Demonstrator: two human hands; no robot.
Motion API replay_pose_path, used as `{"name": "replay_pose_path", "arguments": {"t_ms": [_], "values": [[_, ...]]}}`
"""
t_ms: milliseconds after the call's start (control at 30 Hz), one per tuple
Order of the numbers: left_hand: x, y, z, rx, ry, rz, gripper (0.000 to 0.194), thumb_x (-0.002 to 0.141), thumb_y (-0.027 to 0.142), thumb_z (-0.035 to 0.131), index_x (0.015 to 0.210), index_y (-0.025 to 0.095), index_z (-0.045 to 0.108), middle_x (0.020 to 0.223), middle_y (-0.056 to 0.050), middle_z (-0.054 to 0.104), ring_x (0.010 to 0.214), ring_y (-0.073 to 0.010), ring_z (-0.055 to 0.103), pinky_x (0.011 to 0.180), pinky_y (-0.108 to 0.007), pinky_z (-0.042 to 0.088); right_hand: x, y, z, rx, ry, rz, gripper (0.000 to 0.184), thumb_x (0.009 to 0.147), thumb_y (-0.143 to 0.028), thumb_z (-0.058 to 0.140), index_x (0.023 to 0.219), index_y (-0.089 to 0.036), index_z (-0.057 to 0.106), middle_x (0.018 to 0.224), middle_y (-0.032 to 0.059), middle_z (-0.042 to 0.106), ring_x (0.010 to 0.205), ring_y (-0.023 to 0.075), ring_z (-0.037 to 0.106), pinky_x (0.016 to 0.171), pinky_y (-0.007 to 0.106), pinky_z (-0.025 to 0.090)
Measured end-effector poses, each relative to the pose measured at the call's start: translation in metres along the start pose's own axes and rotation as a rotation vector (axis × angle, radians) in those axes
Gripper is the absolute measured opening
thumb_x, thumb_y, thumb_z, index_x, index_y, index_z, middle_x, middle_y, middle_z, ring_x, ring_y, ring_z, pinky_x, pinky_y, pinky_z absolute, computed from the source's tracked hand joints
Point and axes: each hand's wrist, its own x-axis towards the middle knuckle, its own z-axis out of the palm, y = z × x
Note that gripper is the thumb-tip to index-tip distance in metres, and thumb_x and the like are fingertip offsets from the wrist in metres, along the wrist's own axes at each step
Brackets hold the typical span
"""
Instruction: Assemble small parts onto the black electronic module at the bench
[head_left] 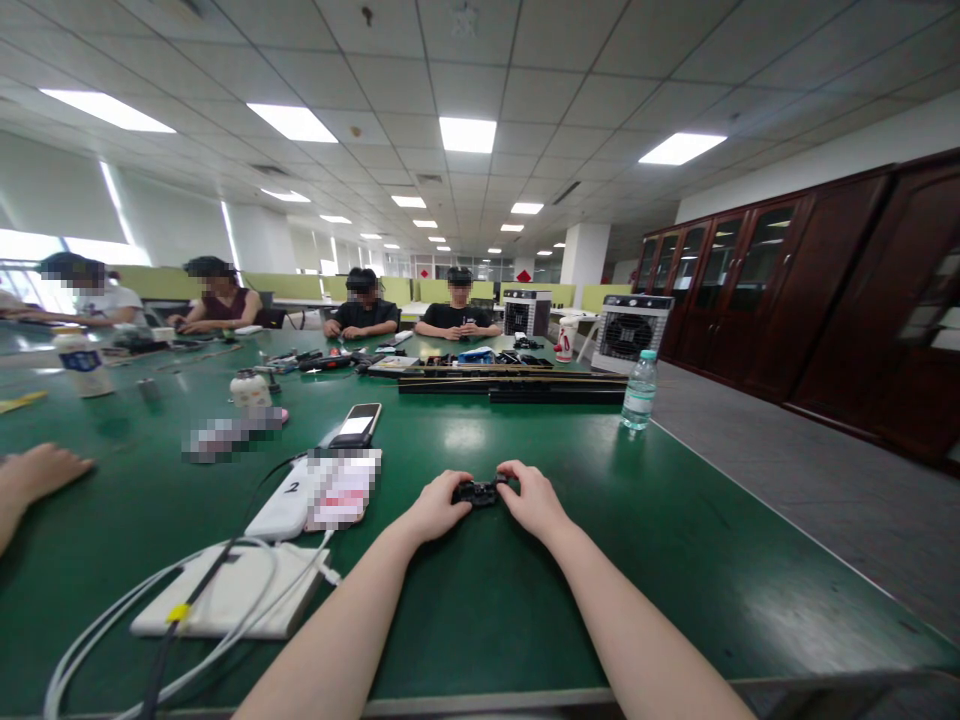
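Between my two hands, just over the green table (600, 600), is a small black part (478, 492) that looks like plastic or metal; its exact kind is too small to make out. My left hand (437, 507) grips its left end, thumb in front and fingers behind. At the other end, the thumb and fingers of my right hand (531, 500) close on a small dark piece at the black part's right side. Whether that piece is joined to the rest I cannot tell.
Left of my arms lie a white power bank (279, 505), a phone (357, 425), a white box (225, 595) and looped cables. A water bottle (639, 392) stands by the right edge. Black rails (559, 396) lie farther back. Another person's hand (49, 470) rests at far left; several people sit beyond.
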Motion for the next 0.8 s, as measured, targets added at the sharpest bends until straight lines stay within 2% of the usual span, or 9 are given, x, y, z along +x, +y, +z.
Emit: {"name": "replay_pose_path", "arguments": {"t_ms": [800], "values": [[0.0003,-0.0024,0.0019,-0.012,0.0,-0.018,0.047,0.07,0.018,0.055,0.117,0.018,0.054,0.118,-0.009,0.059,0.109,-0.0225,0.055,0.098,-0.034,0.041,0.0047,0.0089,-0.0006,-0.04,0.156,0.056,0.023,0.081,-0.021,0.048,0.101,-0.023,0.059,0.101,0.0037,0.065,0.094,0.0209,0.056,0.086,0.035,0.043]]}}
